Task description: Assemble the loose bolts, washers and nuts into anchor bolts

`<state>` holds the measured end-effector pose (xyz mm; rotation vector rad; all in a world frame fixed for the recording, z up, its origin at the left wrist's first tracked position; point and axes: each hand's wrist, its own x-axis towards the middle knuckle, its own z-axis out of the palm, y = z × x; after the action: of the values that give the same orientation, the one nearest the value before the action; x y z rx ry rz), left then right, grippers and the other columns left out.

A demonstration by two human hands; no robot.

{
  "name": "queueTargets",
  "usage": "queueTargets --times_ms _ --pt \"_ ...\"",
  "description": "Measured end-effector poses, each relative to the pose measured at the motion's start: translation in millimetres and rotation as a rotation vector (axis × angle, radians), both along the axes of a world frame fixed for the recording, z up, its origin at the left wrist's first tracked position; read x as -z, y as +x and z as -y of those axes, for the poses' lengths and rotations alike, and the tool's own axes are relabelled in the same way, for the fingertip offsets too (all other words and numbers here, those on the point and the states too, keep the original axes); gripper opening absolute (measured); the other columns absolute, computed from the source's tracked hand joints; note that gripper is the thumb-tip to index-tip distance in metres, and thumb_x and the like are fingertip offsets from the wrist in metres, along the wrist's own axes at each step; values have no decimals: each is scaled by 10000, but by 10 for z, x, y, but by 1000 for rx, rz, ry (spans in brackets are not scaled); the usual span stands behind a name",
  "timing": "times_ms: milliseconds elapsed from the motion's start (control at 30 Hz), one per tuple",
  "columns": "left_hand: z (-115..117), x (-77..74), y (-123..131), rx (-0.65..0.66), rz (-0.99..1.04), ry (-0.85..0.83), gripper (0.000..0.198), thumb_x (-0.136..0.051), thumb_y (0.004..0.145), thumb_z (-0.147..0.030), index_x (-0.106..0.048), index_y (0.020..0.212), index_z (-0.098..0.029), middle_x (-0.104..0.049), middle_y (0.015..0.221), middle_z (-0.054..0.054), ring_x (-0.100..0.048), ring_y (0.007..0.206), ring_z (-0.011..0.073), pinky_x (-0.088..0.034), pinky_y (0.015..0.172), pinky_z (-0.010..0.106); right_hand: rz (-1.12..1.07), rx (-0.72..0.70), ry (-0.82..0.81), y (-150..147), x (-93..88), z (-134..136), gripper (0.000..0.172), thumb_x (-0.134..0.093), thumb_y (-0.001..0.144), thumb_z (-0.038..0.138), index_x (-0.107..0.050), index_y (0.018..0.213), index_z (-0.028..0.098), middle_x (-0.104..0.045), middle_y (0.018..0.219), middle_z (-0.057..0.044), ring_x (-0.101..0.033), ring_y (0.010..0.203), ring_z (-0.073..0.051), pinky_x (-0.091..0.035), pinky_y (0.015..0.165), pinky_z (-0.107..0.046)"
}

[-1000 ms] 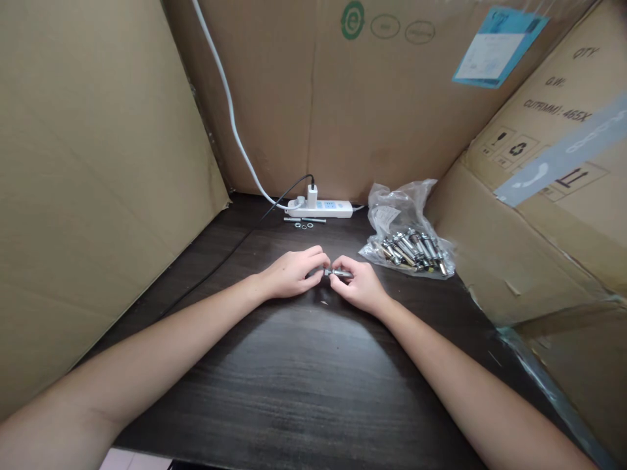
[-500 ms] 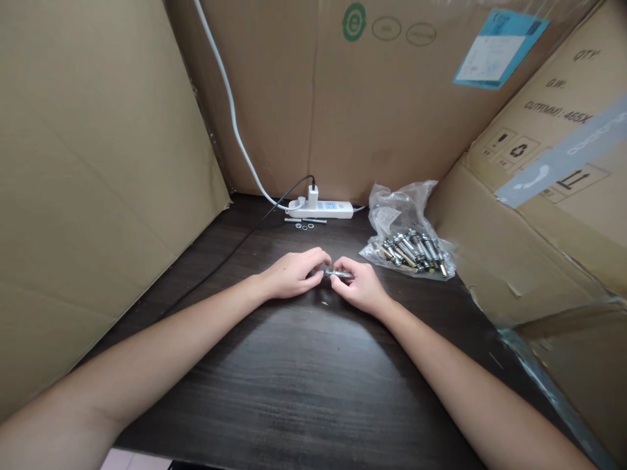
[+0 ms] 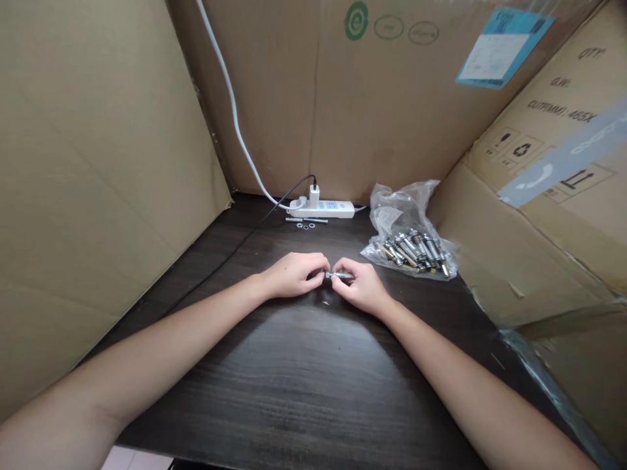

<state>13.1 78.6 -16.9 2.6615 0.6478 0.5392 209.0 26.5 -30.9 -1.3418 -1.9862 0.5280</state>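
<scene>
Between my two hands lies a silvery expansion bolt (image 3: 339, 275), held roughly level just above the dark table. My right hand (image 3: 363, 286) pinches its sleeve between thumb and fingers, and the right end of the sleeve shows past the fingertips. My left hand (image 3: 296, 275) has its thumb and fingers closed around the nut end on the left, so the tip there is mostly hidden. Beyond my right hand, a clear plastic bag (image 3: 399, 196) holds several similar expansion bolts (image 3: 414, 248).
Behind my hands a white power strip (image 3: 321, 210) carries a plug and a black cable (image 3: 245, 240). Before it lie loose bolt parts (image 3: 315, 220) and small rings (image 3: 306, 226). Cardboard boxes (image 3: 274, 78) wall in the left, back and right of the table (image 3: 274, 391).
My left fingers have shifted slightly on the bolt's end, and more of the nut shows between the hands. My right hand stays in place. The whole view has drifted very slightly.
</scene>
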Motion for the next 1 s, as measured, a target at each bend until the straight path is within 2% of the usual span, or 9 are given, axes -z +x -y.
queueTargets --times_ms 267,433,633,800,1000 --pt "-3 0 0 0 -24 1 186 -438 877 -200 -617 926 -184 -632 860 17 -578 765 131 -409 700 226 -2 3 -5 -4 -9 -3 100 -553 753 270 -609 745 188 -596 616 20 -493 522 -114 -382 540 -218" --pt "21 -33 -7 -67 20 24 236 -467 881 -224 -522 1110 -200 -589 937 13 -545 677 109 -396 616 219 -31 8 -2 4 -2 -14 98 -549 757 270 -596 750 185 -563 596 32 -483 511 -109 -371 533 -219" --pt "20 -35 -10 6 -37 188 196 -394 917 -198 -548 1038 -216 -534 981 23 -533 689 107 -395 633 228 -49 10 -16 18 10 -26 94 -548 756 254 -609 753 182 -585 608 26 -495 522 -112 -371 531 -216" --pt "7 -33 -10 -17 -38 161 172 -406 931 -251 -556 993 -195 -558 907 18 -531 681 112 -387 624 229 -61 12 -21 15 13 -22 93 -541 751 246 -603 738 178 -582 602 27 -493 516 -108 -372 524 -213" --pt "-28 7 -9 16 -38 95 142 -448 897 -214 -580 939 -185 -621 874 6 -566 748 123 -390 665 220 -30 13 -22 8 -6 -13 112 -545 746 263 -606 715 174 -577 592 20 -483 520 -110 -368 530 -217"
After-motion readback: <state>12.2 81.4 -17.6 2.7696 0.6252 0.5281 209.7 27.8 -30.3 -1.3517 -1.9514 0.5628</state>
